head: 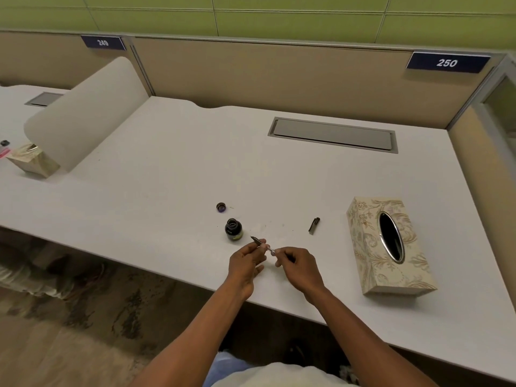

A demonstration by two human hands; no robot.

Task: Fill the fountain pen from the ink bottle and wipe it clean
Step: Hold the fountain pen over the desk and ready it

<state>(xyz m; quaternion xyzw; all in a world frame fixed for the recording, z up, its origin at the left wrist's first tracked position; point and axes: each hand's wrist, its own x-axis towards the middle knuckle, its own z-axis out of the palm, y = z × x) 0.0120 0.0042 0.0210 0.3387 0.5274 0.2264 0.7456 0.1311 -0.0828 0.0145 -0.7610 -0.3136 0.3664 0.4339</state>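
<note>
Two numbers can be read, both on the partition wall [279, 76] behind the table. At the far left, a dark blue plate [102, 42] fixed near the partition's top edge carries "249" in white slanted digits. Further right, a second dark blue plate [447, 62] of the same kind reads "250", also white and slanted. The ink bottle [233, 229] has a label low on its side, but it is too small to make out.
</note>
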